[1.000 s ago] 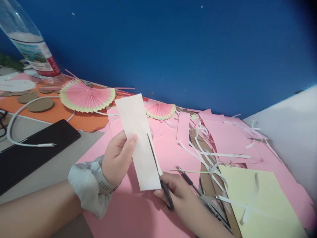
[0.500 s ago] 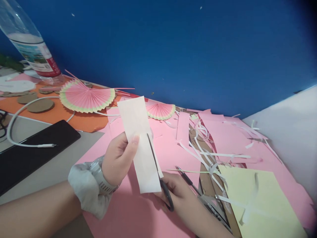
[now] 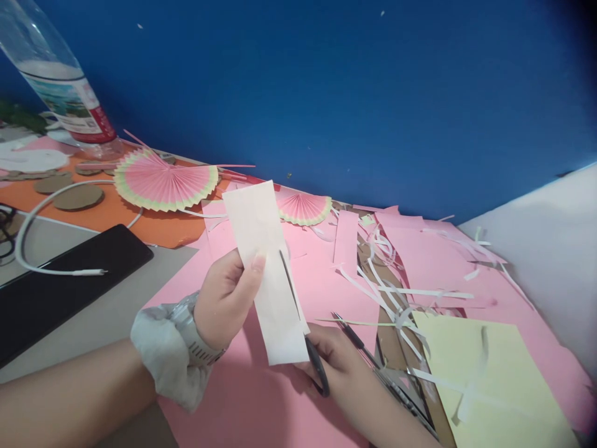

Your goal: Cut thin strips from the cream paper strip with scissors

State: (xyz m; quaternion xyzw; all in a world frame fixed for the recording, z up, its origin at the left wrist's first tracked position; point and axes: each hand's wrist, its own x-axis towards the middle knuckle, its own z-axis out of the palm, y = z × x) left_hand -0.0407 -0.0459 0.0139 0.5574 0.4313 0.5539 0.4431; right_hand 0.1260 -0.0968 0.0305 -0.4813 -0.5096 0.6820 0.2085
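My left hand (image 3: 231, 295) pinches a pale cream strip of paper (image 3: 256, 218) between thumb and fingers, its thumb flat on the front face. The strip is held up, slightly tilted, above a pink sheet (image 3: 224, 398). My right hand (image 3: 326, 361) is closed round the black handles of a pair of scissors (image 3: 318, 370). One blade runs up along the strip's right edge, in front of the paper; a thin sliver stands off on its right side. The other blade is hidden behind the strip.
Pleated pink paper fans (image 3: 168, 180) lie at the back, near a plastic bottle (image 3: 77, 102). A black phone (image 3: 79, 286) and white cable (image 3: 69, 272) are left. Pens (image 3: 352, 336), curled white offcuts (image 3: 396, 311) and a yellow sheet (image 3: 499, 373) lie right. A blue wall stands behind.
The scissor blades look more closed than before, with less of the blade showing near the handles. The view shifts very slightly; both hands keep nearly the same place.
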